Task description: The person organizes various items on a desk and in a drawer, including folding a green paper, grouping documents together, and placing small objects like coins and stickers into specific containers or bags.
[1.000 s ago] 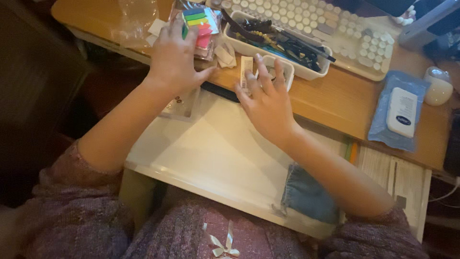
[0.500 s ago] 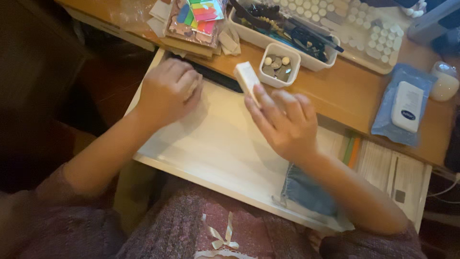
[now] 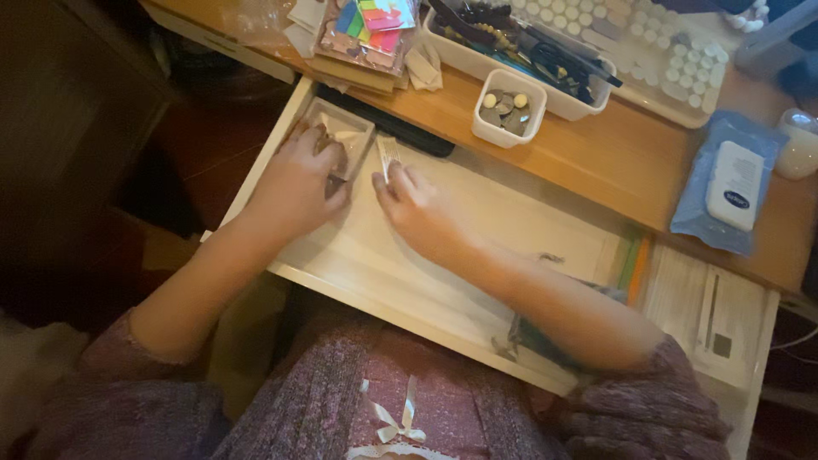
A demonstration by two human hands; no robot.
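Reaching into an open pale wooden drawer [image 3: 477, 255] under a cluttered desk [image 3: 613, 158], a seated person works with both hands. At far left, the left hand [image 3: 294, 183] rests on a small clear plastic tray [image 3: 341, 136] in the drawer's back corner, fingers curled over its near edge and gripping it. Just beside it, the right hand [image 3: 422, 209] pinches a small white box [image 3: 388, 155] upright between its fingers, close to the tray and against the drawer's back. Above, on the desk, a white square cup of coins [image 3: 509, 107] stands near a long white organiser tray [image 3: 545, 72] and a keyboard [image 3: 648, 51]; a blue wipes pack [image 3: 724, 183] lies at right. Judging by the tight corner, steadying the tray while easing the box down level should keep both from tipping.
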